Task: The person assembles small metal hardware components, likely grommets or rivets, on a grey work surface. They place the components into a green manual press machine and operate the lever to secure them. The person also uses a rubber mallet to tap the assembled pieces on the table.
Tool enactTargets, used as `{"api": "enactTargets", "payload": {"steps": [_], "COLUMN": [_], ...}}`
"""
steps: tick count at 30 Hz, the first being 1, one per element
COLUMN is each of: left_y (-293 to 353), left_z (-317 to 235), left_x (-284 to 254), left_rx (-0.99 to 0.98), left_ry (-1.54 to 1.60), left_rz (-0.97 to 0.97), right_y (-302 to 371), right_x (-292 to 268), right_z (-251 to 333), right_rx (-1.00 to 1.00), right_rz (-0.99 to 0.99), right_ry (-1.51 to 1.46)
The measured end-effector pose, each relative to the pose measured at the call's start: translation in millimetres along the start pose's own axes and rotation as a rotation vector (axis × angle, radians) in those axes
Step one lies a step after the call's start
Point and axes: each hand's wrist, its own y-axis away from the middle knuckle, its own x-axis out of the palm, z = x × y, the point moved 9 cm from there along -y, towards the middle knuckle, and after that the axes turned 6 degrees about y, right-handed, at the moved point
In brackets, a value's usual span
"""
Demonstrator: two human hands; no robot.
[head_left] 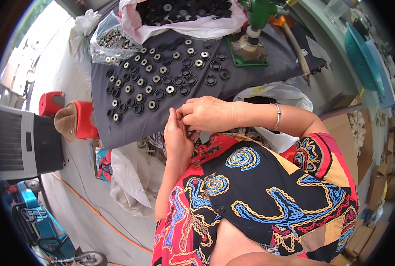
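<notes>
Both hands meet just below the near edge of the dark grey cloth-covered table [250, 53]. The left hand [177, 137] and the right hand [208, 114] pinch a small dark metal part [189, 131] between their fingertips, mostly hidden. Rows of black rubber rings with metal centres [162, 77] lie on the table, well apart from the fingers.

Beyond my hands, the dark grey table [131, 128] carries rows of black rings and silver-centred discs [162, 80]. Farther off lie a clear bag of metal washers [113, 42], a pink-lined bag of black parts [184, 17] and a green press [250, 40].
</notes>
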Motion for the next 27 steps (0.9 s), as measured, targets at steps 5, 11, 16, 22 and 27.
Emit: {"api": "enactTargets", "payload": {"steps": [5, 11, 16, 22, 27], "left_y": [-2, 0, 4, 3, 6], "left_z": [12, 9, 12, 15, 4], "left_x": [3, 13, 7, 4, 7], "left_rx": [-0.031, 0.019, 0.043, 0.048, 0.062], "left_ry": [-0.012, -0.157, -0.235, -0.286, -0.212], "left_rz": [0.125, 0.195, 0.196, 0.17, 0.194], "right_y": [12, 31, 33, 37, 70], "right_x": [6, -15, -21, -19, -63], "right_z": [-23, -53, -35, -28, -77], "right_rx": [0.252, 0.559, 0.371, 0.36, 0.576], "right_rz": [0.108, -0.153, -0.202, -0.132, -0.271], "right_ry": [-0.459, -0.491, -0.277, -0.182, -0.015]}}
